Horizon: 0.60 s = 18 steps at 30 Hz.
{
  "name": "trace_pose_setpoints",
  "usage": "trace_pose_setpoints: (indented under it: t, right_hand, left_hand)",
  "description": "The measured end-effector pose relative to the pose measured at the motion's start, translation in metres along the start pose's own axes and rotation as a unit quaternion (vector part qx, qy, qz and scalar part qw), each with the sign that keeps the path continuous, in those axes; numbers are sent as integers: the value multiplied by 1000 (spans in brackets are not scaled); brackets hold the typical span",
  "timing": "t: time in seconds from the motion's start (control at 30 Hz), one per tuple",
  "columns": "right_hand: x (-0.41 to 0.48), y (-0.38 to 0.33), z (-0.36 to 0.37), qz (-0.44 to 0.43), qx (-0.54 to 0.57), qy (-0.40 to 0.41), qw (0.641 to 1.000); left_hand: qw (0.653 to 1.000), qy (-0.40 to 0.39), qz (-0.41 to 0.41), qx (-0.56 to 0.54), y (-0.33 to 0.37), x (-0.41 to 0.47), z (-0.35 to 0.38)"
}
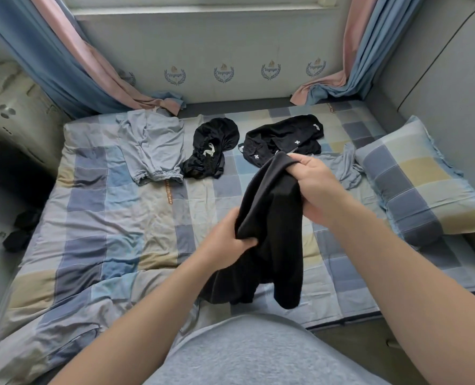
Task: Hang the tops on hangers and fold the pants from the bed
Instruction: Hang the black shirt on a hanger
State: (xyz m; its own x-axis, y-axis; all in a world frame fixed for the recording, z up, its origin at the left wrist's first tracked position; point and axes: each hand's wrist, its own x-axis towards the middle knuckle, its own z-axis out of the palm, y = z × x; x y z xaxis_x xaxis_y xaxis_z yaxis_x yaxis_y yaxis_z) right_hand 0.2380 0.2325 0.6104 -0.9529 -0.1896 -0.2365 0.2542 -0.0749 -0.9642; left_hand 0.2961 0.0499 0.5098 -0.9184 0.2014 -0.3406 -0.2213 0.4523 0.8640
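Where both hands bunch it, the black garment [275,218] hides its shape.

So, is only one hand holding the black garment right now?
No, the left hand and the right hand both grip the black garment, each with fingers curled round its fabric.

Both hands, left hand [225,243] and right hand [318,187], grip a black garment [275,232] above the checked bed [114,218]; grey pants [150,148] lie beyond.
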Motion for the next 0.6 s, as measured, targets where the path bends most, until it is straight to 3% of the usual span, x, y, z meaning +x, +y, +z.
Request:
trace_pose_setpoints:
  t: [0.17,0.33,0.47,0.6]
  right_hand:
    - [1,-16,-27,-28,7,52,998]
    - [3,-7,-56,-4,21,118,993]
    - [12,30,-75,56,-47,196,978]
    - [21,72,-85,121,-186,240,945]
  left_hand:
    - [979,200,7,39,-15,5,-8]
    - [945,326,-30,20,-18,15,-40]
    - [946,325,-7,-2,-19,22,-51]
    - [965,245,44,-85,0,18,-54]
